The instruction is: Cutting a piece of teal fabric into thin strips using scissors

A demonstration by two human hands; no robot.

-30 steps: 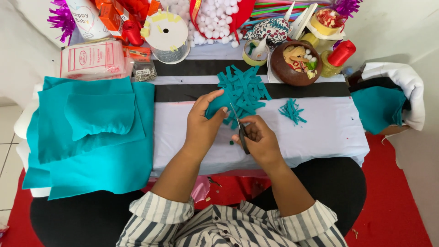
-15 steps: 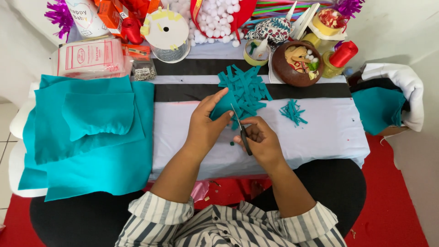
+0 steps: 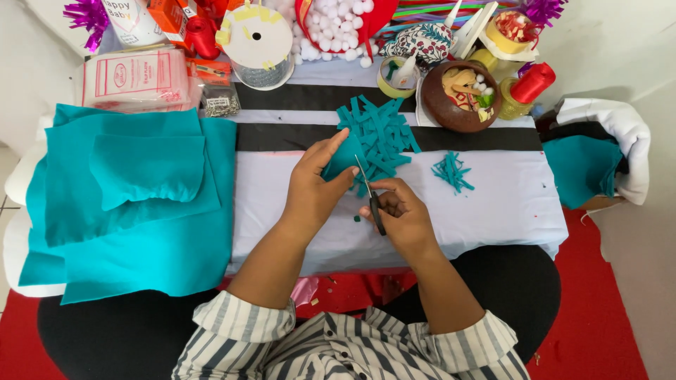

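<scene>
My left hand pinches a teal felt piece cut into many fringed strips, holding it just above the white table cover. My right hand grips small dark scissors, whose blades point up into the lower edge of the felt. A small heap of teal felt offcuts lies to the right of the scissors. One tiny teal scrap rests on the cloth below my left thumb.
Folded teal felt sheets cover the table's left side. At the back stand a brown bowl, a red spool, a white ribbon roll, white pom-poms and a pink packet. More teal felt sits far right.
My left hand has shifted its hold on the fringed felt, fingers spreading then closing again. The scissors stay at the felt's lower edge, blades moving slightly.
</scene>
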